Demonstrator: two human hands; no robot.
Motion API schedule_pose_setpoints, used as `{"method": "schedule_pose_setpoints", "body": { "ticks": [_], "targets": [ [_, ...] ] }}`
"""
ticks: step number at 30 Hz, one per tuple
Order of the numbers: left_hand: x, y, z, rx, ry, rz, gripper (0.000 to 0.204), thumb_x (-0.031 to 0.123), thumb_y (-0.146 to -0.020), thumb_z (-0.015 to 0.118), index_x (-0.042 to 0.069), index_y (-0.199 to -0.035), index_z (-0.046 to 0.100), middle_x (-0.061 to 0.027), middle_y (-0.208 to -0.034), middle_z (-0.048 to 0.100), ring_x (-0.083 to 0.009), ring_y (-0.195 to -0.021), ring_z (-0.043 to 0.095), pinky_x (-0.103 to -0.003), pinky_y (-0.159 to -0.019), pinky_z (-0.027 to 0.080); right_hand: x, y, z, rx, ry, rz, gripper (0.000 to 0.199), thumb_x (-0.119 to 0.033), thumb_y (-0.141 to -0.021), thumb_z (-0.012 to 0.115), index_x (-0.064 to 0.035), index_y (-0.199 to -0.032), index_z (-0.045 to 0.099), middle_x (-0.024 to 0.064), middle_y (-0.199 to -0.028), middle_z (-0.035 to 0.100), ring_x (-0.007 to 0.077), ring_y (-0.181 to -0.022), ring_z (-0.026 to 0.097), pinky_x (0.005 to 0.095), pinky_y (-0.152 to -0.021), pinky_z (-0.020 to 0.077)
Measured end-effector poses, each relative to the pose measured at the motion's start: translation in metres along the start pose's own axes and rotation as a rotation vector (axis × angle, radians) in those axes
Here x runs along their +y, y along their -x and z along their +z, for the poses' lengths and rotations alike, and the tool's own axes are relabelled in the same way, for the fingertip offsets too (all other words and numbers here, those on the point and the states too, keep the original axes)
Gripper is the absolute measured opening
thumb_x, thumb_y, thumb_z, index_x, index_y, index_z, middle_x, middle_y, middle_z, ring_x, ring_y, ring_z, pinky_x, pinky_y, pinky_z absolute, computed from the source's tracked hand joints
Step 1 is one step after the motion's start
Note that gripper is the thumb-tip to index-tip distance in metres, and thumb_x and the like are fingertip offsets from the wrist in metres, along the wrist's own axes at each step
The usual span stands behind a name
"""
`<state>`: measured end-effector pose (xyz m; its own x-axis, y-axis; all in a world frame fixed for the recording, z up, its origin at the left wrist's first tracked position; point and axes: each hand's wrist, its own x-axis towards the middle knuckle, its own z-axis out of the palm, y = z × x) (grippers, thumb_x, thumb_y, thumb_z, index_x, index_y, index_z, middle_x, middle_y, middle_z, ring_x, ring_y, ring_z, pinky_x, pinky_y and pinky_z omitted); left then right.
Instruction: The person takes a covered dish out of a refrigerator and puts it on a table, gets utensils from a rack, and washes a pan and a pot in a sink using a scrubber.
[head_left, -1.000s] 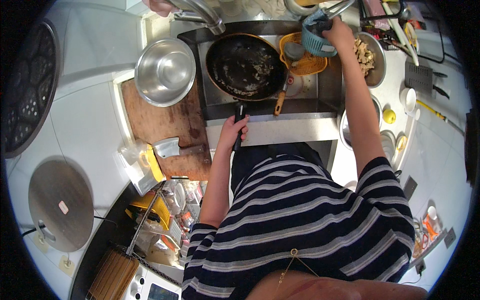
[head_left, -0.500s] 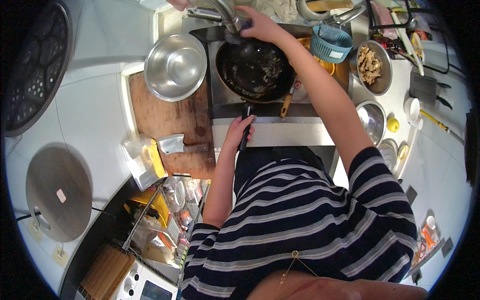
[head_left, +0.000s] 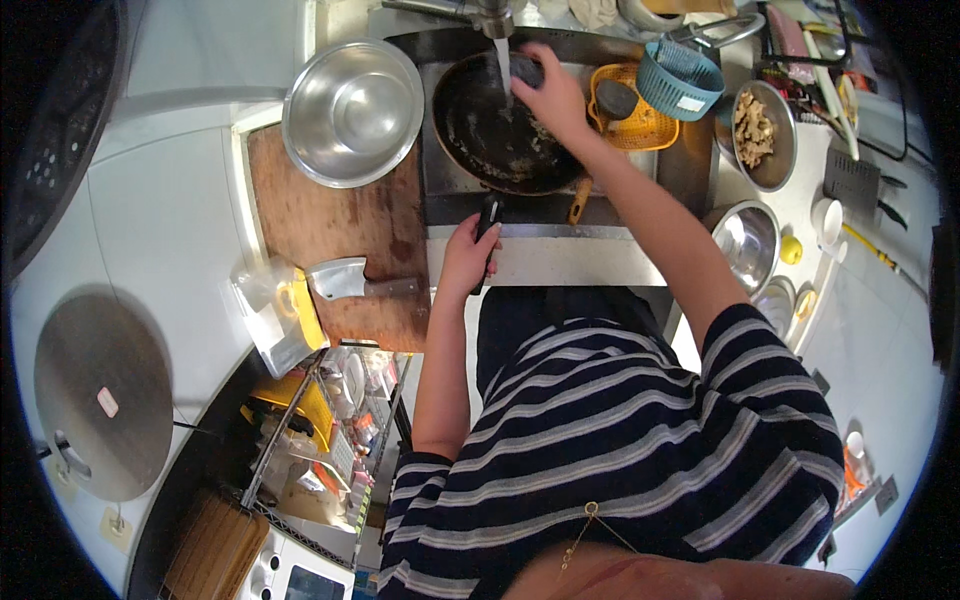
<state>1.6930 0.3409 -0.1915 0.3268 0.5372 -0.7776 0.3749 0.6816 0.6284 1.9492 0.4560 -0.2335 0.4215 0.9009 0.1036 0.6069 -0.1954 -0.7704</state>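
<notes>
My left hand (head_left: 467,257) is closed around the black handle of a dark frying pan (head_left: 470,135) that sits in the sink. Above the pan's far right part, my right hand (head_left: 558,100) grips a dark, rounded scrubber (head_left: 527,70). From the faucet (head_left: 493,17) a stream of water (head_left: 504,70) falls into the pan, just left of the scrubber. Pale, wet patches show on the pan's inner surface. Part of the scrubber is hidden by my fingers.
Left of the sink, a steel bowl (head_left: 352,115) and a cleaver (head_left: 345,280) rest on a wooden cutting board (head_left: 290,215). On the right are an orange basket (head_left: 650,130), a blue basket (head_left: 680,82) and a bowl of brown pieces (head_left: 783,175). A wooden-handled tool (head_left: 578,202) lies beside the pan.
My right hand has come down from beside the faucet toward the pan with the scrubber. The water stream now shows plainly. My left hand still holds the handle; the whole view has shifted slightly.
</notes>
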Motion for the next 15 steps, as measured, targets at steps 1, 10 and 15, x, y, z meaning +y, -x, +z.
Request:
{"method": "schedule_pose_setpoints", "body": {
  "ticks": [1,10,15],
  "targets": [
    [0.009,-0.001,0.007,-0.001,-0.026,0.008,0.044,0.027,-0.099,0.06,0.0,-0.132,0.05,-0.0028,-0.074,0.059,-0.0106,-0.047,0.047,-0.027,-0.044,0.041,0.033,0.018,0.004,-0.067,0.035,0.102,0.06,-0.039,-0.078,0.079,-0.0159,-0.129,0.057,0.0157,-0.101,0.071,0.0364,-0.087,0.069,0.0469,-0.075,0.0545],
    [0.012,0.003,0.001,0.032,-0.118,-0.017,0.053,0.022,-0.101,0.054,0.011,-0.151,0.039,-0.0054,-0.068,0.055,-0.0123,-0.044,0.049,-0.029,-0.043,0.044,0.065,0.073,0.072,-0.754,0.283,-0.154,0.041,-0.017,-0.089,0.069,-0.014,-0.129,0.06,0.0233,-0.13,0.057,0.0406,-0.117,0.058,0.0518,-0.092,0.0514],
    [0.009,0.001,-0.003,0.015,-0.133,-0.072,0.056,0.023,-0.102,0.055,0.012,-0.153,0.036,-0.0052,-0.064,0.054,-0.0121,-0.045,0.049,-0.03,-0.044,0.045,0.119,0.01,0.096,-0.499,0.472,0.034,0.029,-0.011,-0.1,0.049,-0.0075,-0.127,0.059,0.0252,-0.128,0.054,0.0407,-0.107,0.06,0.051,-0.085,0.053]
  ]
}}
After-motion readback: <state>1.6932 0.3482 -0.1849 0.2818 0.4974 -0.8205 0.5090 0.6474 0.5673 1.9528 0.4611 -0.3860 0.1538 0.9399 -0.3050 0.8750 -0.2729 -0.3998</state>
